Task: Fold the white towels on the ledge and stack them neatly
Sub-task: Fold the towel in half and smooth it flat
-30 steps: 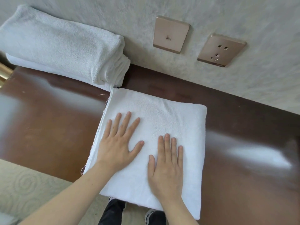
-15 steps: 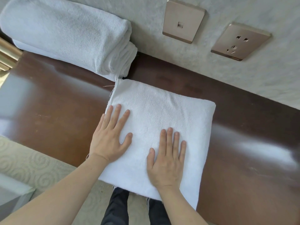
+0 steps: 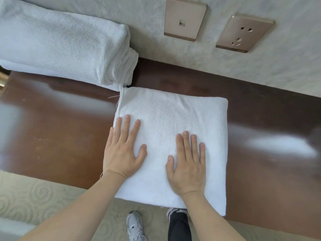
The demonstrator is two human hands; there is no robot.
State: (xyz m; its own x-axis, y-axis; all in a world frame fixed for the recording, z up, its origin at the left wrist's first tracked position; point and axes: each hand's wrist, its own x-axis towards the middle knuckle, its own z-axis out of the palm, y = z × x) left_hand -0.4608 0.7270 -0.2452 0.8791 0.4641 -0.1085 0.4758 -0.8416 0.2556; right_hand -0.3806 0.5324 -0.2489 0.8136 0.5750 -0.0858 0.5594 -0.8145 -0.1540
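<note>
A folded white towel (image 3: 173, 136) lies flat on the brown ledge (image 3: 57, 136), its near edge hanging just over the front, and it is pressed down by the left hand (image 3: 122, 152) near its left edge and the right hand (image 3: 188, 166) nearer the middle, the fingers of both laid out straight with nothing gripped. The towel is judged to be soft, light and limp, so it would sag if lifted by one corner. It is best taken by both side edges, or with flat palms underneath, before being carried to the stack of towels (image 3: 66, 47) touching its far left corner.

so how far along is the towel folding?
Done: a folded towel pile sits by the wall. In hand: left hand and right hand press flat on a folded square towel on the ledge. Left: stacking it on the pile.
</note>
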